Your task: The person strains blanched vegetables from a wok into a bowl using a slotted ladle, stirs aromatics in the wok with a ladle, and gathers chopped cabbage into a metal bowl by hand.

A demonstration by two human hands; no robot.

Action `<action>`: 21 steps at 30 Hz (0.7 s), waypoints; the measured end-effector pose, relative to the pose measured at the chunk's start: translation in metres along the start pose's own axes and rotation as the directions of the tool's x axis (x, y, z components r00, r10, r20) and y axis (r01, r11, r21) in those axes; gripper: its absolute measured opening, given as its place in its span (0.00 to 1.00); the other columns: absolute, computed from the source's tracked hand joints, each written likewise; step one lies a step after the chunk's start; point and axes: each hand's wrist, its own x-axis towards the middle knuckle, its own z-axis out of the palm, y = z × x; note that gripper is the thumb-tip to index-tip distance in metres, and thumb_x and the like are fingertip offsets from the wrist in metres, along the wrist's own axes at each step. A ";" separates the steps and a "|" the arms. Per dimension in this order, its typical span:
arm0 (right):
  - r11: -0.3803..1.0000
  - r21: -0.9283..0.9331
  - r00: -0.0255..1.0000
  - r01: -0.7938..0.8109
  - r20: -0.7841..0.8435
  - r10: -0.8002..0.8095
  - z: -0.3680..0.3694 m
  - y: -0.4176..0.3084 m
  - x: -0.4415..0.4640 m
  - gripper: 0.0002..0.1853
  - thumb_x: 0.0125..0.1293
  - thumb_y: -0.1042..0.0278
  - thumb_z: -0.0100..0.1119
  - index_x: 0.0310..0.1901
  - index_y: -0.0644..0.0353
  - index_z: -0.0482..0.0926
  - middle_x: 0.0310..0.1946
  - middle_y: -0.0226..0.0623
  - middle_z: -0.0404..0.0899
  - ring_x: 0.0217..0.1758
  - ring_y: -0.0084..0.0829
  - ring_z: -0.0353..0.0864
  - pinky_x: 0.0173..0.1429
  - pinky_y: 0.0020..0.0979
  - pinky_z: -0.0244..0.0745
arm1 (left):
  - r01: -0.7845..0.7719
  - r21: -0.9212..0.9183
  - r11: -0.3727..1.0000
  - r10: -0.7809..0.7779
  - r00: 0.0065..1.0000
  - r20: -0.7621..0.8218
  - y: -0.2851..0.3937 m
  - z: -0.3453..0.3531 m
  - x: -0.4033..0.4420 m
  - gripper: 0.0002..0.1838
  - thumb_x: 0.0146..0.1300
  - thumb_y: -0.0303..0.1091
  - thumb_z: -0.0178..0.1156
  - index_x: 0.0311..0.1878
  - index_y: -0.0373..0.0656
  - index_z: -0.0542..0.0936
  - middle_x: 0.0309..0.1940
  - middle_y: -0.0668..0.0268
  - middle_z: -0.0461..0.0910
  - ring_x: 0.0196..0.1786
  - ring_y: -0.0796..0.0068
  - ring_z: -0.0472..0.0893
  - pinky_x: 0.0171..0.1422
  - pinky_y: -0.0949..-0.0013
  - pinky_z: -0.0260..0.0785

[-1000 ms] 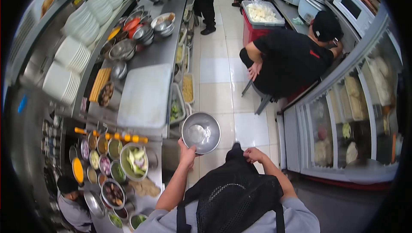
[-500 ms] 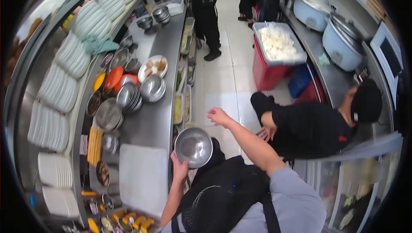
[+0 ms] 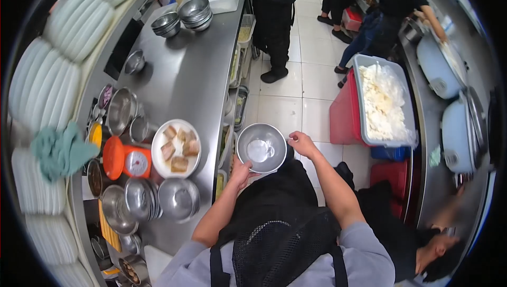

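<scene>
A steel mixing bowl (image 3: pixel 262 148) is in front of my body, its open side up and its inside bare. My left hand (image 3: pixel 242 175) grips its lower left rim. Beside the right rim is my right hand (image 3: pixel 301 144), with the fingers curled together; whether it touches the bowl or holds something small, I cannot tell. On the steel counter (image 3: pixel 177 83) to the left, a white plate (image 3: pixel 157 156) bears several pieces of meat or fish. An orange kitchen scale (image 3: pixel 136 163) stands next to the plate, close to stacked steel bowls (image 3: pixel 178 200).
White plates (image 3: pixel 42 83) and a green cloth (image 3: pixel 63 149) line the left shelf. On the right are a tub of cooked rice (image 3: pixel 385 105) over a red bin (image 3: pixel 343 113), and blue rice cookers (image 3: pixel 441 65). A co-worker (image 3: pixel 391 231) is close on my right; others stand ahead.
My view has moved forward along the aisle. The right hand has come back from reaching ahead to the bowl's right side. My left hand still holds the bowl.
</scene>
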 end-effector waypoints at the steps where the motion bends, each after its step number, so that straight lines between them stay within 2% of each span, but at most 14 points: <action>1: 1.000 -0.007 1.000 0.016 0.010 -0.016 -0.008 0.007 0.032 0.21 0.67 0.59 0.65 0.56 0.65 0.84 0.51 0.56 0.86 0.56 0.52 0.86 0.63 0.44 0.80 | 0.012 0.007 1.000 -0.012 1.000 -0.001 0.006 0.006 0.030 0.45 0.61 0.17 0.50 0.81 0.51 0.48 0.72 0.48 0.64 0.62 0.41 0.81 0.45 0.44 0.89; 3: 1.000 -0.005 0.998 0.016 0.053 -0.016 -0.020 0.024 0.101 0.20 0.68 0.60 0.64 0.56 0.65 0.84 0.51 0.56 0.86 0.56 0.53 0.85 0.64 0.45 0.80 | 0.028 0.016 0.999 -0.028 0.999 -0.022 0.013 0.015 0.090 0.46 0.63 0.20 0.50 0.83 0.54 0.46 0.74 0.51 0.63 0.65 0.42 0.79 0.48 0.44 0.88; 4: 0.998 -0.038 0.997 0.057 0.054 -0.055 -0.021 0.028 0.139 0.20 0.68 0.60 0.64 0.56 0.65 0.83 0.52 0.55 0.85 0.57 0.54 0.84 0.65 0.45 0.79 | 0.063 0.016 0.998 -0.062 0.997 -0.049 0.010 0.018 0.110 0.46 0.63 0.20 0.50 0.83 0.54 0.46 0.74 0.51 0.63 0.65 0.42 0.79 0.48 0.44 0.88; 6: 0.978 -0.086 0.981 0.188 0.056 -0.184 -0.025 0.024 0.220 0.21 0.69 0.61 0.64 0.59 0.64 0.82 0.54 0.55 0.83 0.61 0.55 0.81 0.67 0.46 0.77 | 0.012 -0.078 0.997 -0.024 0.988 -0.150 0.015 0.025 0.157 0.43 0.63 0.21 0.50 0.82 0.51 0.52 0.72 0.51 0.66 0.67 0.48 0.78 0.50 0.47 0.89; 7: 0.959 -0.096 0.963 0.267 0.064 -0.261 -0.026 0.018 0.255 0.22 0.69 0.60 0.64 0.60 0.64 0.81 0.55 0.55 0.82 0.63 0.55 0.80 0.69 0.46 0.76 | 0.006 -0.110 0.994 -0.027 0.981 -0.192 0.022 0.031 0.174 0.39 0.63 0.22 0.52 0.80 0.46 0.58 0.70 0.54 0.70 0.67 0.54 0.78 0.61 0.51 0.84; 8: 0.936 -0.074 0.936 0.343 0.108 -0.335 -0.025 0.008 0.289 0.23 0.69 0.59 0.66 0.60 0.64 0.81 0.55 0.55 0.82 0.62 0.53 0.80 0.68 0.45 0.76 | 0.034 -0.110 0.993 -0.058 0.974 -0.217 0.020 0.031 0.195 0.39 0.63 0.22 0.52 0.80 0.46 0.58 0.70 0.54 0.70 0.67 0.54 0.78 0.61 0.51 0.84; 10: 0.886 0.011 0.872 0.464 0.171 -0.459 -0.025 -0.011 0.350 0.27 0.69 0.54 0.68 0.62 0.64 0.81 0.56 0.55 0.82 0.61 0.52 0.81 0.66 0.45 0.76 | -0.093 -0.207 0.974 0.038 0.966 -0.255 0.014 0.024 0.243 0.37 0.62 0.23 0.53 0.77 0.40 0.62 0.68 0.56 0.72 0.65 0.59 0.78 0.71 0.55 0.73; 11: 0.858 0.069 0.839 0.509 0.183 -0.513 -0.024 -0.018 0.378 0.29 0.69 0.51 0.69 0.63 0.64 0.81 0.56 0.54 0.82 0.61 0.52 0.81 0.66 0.45 0.76 | -0.113 -0.260 0.959 0.040 0.962 -0.269 0.029 0.034 0.260 0.32 0.63 0.24 0.54 0.73 0.36 0.67 0.65 0.58 0.75 0.64 0.62 0.77 0.75 0.59 0.66; 13: 0.858 0.229 0.837 0.459 0.213 -0.505 -0.012 -0.023 0.431 0.32 0.69 0.46 0.69 0.65 0.63 0.79 0.56 0.52 0.82 0.61 0.52 0.81 0.66 0.44 0.76 | -0.095 -0.239 0.966 0.018 0.952 -0.304 0.034 0.027 0.292 0.30 0.63 0.24 0.54 0.71 0.35 0.70 0.62 0.58 0.77 0.63 0.63 0.78 0.73 0.60 0.67; 16: 0.782 0.160 0.762 0.602 0.176 -0.623 -0.007 -0.049 0.491 0.32 0.68 0.47 0.69 0.64 0.64 0.79 0.57 0.52 0.81 0.61 0.52 0.81 0.66 0.45 0.76 | -0.095 -0.196 0.976 0.019 0.935 -0.355 0.008 -0.001 0.327 0.26 0.64 0.25 0.54 0.66 0.34 0.74 0.56 0.60 0.80 0.60 0.65 0.79 0.67 0.62 0.70; 18: 0.675 0.118 0.660 0.728 0.143 -0.737 0.015 -0.065 0.536 0.31 0.68 0.48 0.69 0.63 0.64 0.80 0.57 0.52 0.79 0.63 0.53 0.80 0.67 0.46 0.76 | -0.149 -0.127 0.981 0.090 0.919 -0.385 0.033 0.011 0.332 0.25 0.64 0.28 0.57 0.66 0.34 0.74 0.56 0.56 0.80 0.58 0.61 0.82 0.64 0.58 0.75; 19: 0.595 0.070 0.586 0.801 0.110 -0.803 0.030 -0.072 0.556 0.30 0.68 0.49 0.68 0.64 0.63 0.80 0.56 0.51 0.79 0.62 0.53 0.80 0.67 0.46 0.77 | -0.165 -0.108 0.980 0.096 0.878 -0.469 0.038 0.009 0.333 0.26 0.64 0.29 0.58 0.66 0.34 0.74 0.56 0.55 0.80 0.57 0.61 0.82 0.63 0.58 0.76; 20: 0.582 0.086 0.572 0.809 0.114 -0.812 0.040 -0.084 0.571 0.30 0.68 0.49 0.68 0.64 0.63 0.80 0.56 0.51 0.79 0.62 0.53 0.80 0.67 0.46 0.77 | -0.181 -0.089 0.979 0.103 0.829 -0.550 0.041 0.007 0.332 0.27 0.63 0.31 0.58 0.65 0.33 0.74 0.55 0.54 0.80 0.57 0.60 0.82 0.63 0.58 0.76; 21: 0.534 -0.007 0.527 0.846 0.170 -0.833 0.049 -0.099 0.583 0.31 0.68 0.47 0.67 0.64 0.61 0.80 0.58 0.50 0.79 0.63 0.52 0.80 0.68 0.46 0.76 | -0.190 -0.032 0.981 0.134 0.795 -0.592 0.046 0.003 0.328 0.30 0.62 0.33 0.58 0.69 0.33 0.71 0.57 0.55 0.79 0.57 0.61 0.81 0.62 0.60 0.75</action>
